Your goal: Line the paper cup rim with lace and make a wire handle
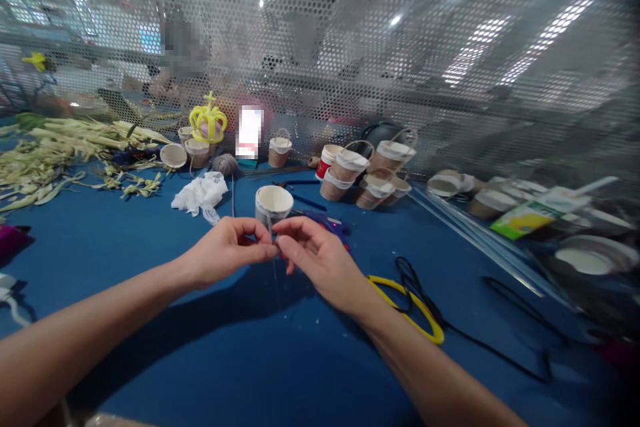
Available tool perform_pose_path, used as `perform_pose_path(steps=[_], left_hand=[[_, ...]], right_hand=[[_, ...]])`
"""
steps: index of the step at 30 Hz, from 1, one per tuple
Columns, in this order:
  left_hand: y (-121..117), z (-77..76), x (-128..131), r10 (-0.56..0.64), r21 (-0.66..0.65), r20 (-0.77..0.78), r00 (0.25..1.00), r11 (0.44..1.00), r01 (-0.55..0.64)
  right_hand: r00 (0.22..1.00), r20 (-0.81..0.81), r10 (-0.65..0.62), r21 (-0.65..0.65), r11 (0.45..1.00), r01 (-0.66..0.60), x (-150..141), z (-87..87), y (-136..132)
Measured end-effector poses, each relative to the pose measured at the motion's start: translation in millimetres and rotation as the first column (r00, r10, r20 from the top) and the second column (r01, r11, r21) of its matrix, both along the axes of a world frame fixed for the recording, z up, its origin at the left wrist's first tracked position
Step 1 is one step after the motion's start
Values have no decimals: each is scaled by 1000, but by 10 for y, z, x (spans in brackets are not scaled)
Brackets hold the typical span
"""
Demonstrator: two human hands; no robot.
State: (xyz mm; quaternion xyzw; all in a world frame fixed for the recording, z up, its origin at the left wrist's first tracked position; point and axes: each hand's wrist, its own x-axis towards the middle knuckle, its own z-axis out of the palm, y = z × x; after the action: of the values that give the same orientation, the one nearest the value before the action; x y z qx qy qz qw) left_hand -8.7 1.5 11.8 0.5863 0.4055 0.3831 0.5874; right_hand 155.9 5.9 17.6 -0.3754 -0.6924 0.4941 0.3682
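A small paper cup point(275, 200) with a pale inside stands on the blue table in front of me, its lower part hidden behind my fingers. Thumb and fingertips of my left hand point(231, 245) pinch a thin greyish yarn strand point(274, 270) at the cup's near side. From the right, my right hand point(320, 255) is closed on the same strand, its fingertips nearly meeting the left ones. The strand's end dangles below the fingers, faint against the table. Behind lies a grey yarn ball point(225, 164), with a crumpled white lace cloth point(201, 194) beside it.
Twine-wrapped cups point(336, 185) with handles stand at the back right. A yellow crown point(208, 122) and a lit phone point(249, 132) are at the back. Dry husks point(45, 150) cover the far left. A yellow ring point(434, 327) with black cord, clear rods and a carton point(530, 217) lie right.
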Motion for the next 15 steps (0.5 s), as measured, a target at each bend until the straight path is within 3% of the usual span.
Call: perform_pose_path(steps=[5, 15], left_hand=[[-61, -17, 57, -197, -138, -42, 980, 972, 189], [-81, -19, 73, -96, -194, 16, 995, 976, 98]], right_hand=[[997, 32, 69, -9, 998, -68, 32, 41, -13], [999, 5, 31, -38, 999, -31, -6, 66, -38]])
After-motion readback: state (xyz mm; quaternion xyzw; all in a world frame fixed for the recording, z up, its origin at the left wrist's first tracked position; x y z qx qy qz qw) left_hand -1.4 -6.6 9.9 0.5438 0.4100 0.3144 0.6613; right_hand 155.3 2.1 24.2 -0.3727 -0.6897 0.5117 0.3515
